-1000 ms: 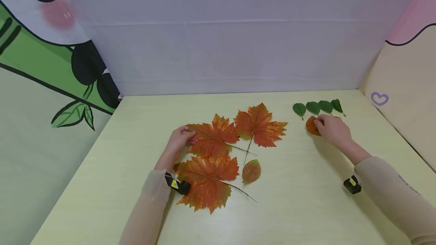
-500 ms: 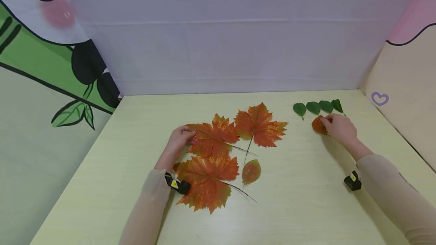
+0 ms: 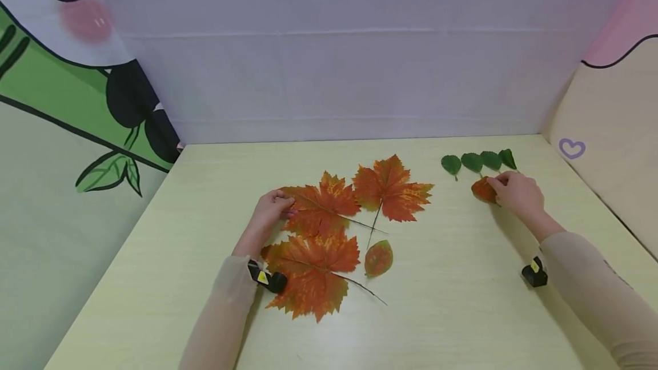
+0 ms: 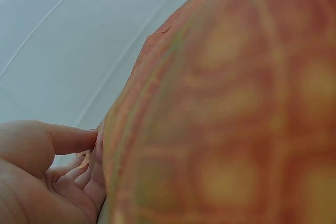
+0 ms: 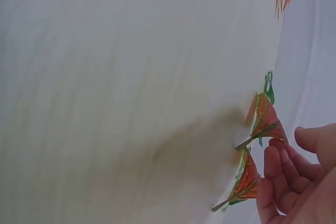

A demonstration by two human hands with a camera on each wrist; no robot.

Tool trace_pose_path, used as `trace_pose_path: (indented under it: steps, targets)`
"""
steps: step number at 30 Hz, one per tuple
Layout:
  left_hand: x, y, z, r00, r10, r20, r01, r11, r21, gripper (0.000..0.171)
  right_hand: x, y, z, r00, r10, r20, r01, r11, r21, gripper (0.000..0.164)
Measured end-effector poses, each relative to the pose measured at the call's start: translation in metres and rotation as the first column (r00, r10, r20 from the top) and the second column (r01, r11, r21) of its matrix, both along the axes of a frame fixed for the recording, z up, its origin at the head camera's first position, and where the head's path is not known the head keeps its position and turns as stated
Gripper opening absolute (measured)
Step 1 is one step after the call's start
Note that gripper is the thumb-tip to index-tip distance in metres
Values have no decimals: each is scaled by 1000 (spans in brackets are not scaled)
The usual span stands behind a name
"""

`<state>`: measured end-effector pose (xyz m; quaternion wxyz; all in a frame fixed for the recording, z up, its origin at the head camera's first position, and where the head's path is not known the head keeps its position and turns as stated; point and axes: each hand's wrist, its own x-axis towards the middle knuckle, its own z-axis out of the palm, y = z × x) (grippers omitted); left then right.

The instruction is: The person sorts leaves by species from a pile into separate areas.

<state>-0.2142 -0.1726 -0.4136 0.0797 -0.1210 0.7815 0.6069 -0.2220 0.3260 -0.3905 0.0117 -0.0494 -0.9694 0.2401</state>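
Note:
My left hand (image 3: 274,208) pinches the left edge of a large orange maple leaf (image 3: 323,205). A second maple leaf (image 3: 313,276) lies below it, partly behind the left wrist, and a third maple leaf (image 3: 393,190) adjoins it on the right. Close in front of the left wrist camera, a blurred orange leaf (image 4: 226,108) fills much of that view. At the right, my right hand (image 3: 520,194) holds a small orange leaf (image 3: 484,189) by its right side. The right wrist view also has another small orange leaf (image 5: 245,182) beside the fingers, hidden by the hand in the head view.
Several small green leaves (image 3: 472,162) form a row just beyond the right hand. One small orange-green leaf (image 3: 378,258) lies near the maple stems. The pale table (image 3: 437,313) meets a lilac backdrop (image 3: 334,84) at its far edge.
My right hand has shifted a little to the right with the small orange leaf, mostly in the first half second. The left hand and the maple leaves stay where they were.

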Motion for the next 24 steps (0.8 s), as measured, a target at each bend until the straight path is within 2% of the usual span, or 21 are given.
trace_pose_path:
  steps: [5, 10, 15, 24]
  targets:
    - [0, 0, 3, 1000, -7, -17, 8, 1000, 16, 17, 4, 0, 5, 1000, -15, -16, 16, 1000, 15, 46]
    - [0, -1, 4, 1000, -17, -24, 17, 1000, 15, 17, 9, -8, 12, 998, -10, -61, 11, 1000, 28, 38]
    - [1, -1, 4, 1000, -13, -18, 14, 1000, 11, 17, 15, -26, 18, 991, 62, -118, -58, 998, 38, 30]
    - [2, 0, 2, 1000, -11, -12, 11, 1000, 2, 19, 27, -57, 23, 973, 174, -153, -166, 984, 61, 25]
